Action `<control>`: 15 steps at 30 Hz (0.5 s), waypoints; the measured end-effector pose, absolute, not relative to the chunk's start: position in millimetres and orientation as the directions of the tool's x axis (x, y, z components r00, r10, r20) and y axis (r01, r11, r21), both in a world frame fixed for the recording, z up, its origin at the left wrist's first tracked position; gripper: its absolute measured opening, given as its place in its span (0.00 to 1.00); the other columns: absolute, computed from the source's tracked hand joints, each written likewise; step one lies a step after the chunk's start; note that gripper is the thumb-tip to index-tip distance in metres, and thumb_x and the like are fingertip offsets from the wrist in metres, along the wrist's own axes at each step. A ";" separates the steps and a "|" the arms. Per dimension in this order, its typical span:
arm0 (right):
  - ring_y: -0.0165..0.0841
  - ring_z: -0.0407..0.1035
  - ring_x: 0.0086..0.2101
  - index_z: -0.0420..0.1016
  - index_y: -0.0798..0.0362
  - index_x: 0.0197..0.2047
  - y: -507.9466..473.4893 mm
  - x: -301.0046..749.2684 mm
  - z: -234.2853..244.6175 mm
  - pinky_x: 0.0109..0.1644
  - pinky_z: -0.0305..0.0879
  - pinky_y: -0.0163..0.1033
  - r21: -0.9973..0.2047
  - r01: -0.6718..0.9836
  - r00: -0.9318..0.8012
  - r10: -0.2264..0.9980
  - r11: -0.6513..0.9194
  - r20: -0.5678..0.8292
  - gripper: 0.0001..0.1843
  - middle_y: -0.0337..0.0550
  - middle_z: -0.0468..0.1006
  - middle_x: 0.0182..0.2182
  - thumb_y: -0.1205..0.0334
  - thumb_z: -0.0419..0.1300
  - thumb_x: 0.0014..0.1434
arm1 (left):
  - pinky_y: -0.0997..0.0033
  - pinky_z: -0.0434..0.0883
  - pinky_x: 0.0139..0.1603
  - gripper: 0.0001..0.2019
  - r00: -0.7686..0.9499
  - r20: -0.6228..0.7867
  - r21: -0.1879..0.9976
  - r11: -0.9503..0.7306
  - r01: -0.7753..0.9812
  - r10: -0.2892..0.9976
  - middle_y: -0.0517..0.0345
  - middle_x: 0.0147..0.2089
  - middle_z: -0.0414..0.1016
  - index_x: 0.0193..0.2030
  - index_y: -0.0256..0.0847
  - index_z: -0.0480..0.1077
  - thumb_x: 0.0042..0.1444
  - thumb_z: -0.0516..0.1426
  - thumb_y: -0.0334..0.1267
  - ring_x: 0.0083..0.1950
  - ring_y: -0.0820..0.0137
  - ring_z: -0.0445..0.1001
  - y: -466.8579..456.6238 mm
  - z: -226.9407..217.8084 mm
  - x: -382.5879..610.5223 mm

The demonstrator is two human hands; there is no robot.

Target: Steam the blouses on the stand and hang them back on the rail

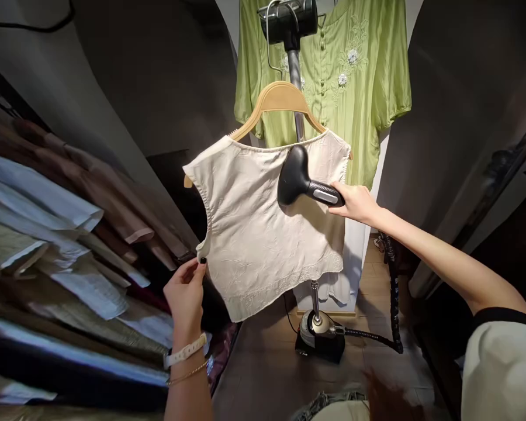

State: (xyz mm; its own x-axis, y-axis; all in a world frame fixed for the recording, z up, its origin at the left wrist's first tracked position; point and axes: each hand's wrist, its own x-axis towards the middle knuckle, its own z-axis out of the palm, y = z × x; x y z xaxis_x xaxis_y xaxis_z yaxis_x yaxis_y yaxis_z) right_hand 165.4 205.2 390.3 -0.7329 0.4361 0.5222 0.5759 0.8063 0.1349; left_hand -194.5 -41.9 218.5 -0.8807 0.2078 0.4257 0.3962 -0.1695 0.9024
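Note:
A cream sleeveless top (254, 228) hangs on a wooden hanger (277, 100) from a steamer pole (295, 76). My left hand (184, 292) pinches the top's lower left edge by the armhole, pulling it taut. My right hand (355, 202) grips the handle of a black steamer head (294, 175), which is pressed against the upper right of the top. A white watch and thin bracelet sit on my left wrist.
A green embroidered blouse (355, 76) hangs behind the pole. The steamer base (319, 336) stands on the wooden floor with its black hose (393, 292) curving up at the right. A rack of hanging clothes (61, 251) fills the left side.

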 end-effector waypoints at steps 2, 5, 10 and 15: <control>0.44 0.77 0.39 0.70 0.51 0.57 210.3 170.7 389.3 0.35 0.58 0.38 0.125 0.579 -0.724 0.438 0.805 0.533 0.24 0.48 0.84 0.46 0.53 0.62 0.60 | 0.58 0.76 0.50 0.19 -0.879 0.423 0.904 -0.164 0.394 0.221 0.53 0.40 0.80 0.43 0.40 0.79 0.45 0.66 0.47 0.41 0.62 0.77 -41.7 217.6 -195.8; 0.43 0.77 0.39 0.71 0.50 0.57 220.3 178.2 387.3 0.35 0.59 0.38 0.100 0.567 -0.712 0.426 0.817 0.558 0.24 0.47 0.84 0.44 0.52 0.63 0.59 | 0.59 0.77 0.48 0.20 -0.875 0.439 0.897 -0.160 0.412 0.203 0.52 0.40 0.81 0.43 0.39 0.79 0.45 0.66 0.48 0.40 0.62 0.77 -41.6 217.3 -195.1; 0.45 0.78 0.38 0.71 0.51 0.57 235.3 188.2 383.7 0.34 0.60 0.39 0.070 0.573 -0.693 0.437 0.817 0.573 0.25 0.48 0.84 0.43 0.51 0.62 0.58 | 0.59 0.76 0.47 0.21 -0.881 0.440 0.895 -0.160 0.416 0.173 0.53 0.38 0.80 0.43 0.40 0.80 0.44 0.66 0.50 0.39 0.63 0.76 -42.2 218.3 -194.2; 0.45 0.78 0.40 0.71 0.52 0.58 247.2 197.5 381.8 0.37 0.63 0.39 -0.019 0.608 -0.601 0.476 0.794 0.642 0.26 0.48 0.84 0.44 0.49 0.61 0.59 | 0.60 0.76 0.48 0.21 -0.889 0.433 0.895 -0.189 0.404 0.148 0.54 0.39 0.79 0.42 0.40 0.79 0.42 0.67 0.49 0.39 0.64 0.75 -41.2 221.1 -201.9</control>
State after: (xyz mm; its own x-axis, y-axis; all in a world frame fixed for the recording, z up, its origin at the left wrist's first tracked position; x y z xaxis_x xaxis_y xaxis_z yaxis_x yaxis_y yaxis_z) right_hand 197.5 247.2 381.8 -0.6010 0.4756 0.6424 0.6082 0.7936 -0.0186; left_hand -201.9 -41.2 221.1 -0.8893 0.1477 0.4329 0.4041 -0.1895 0.8949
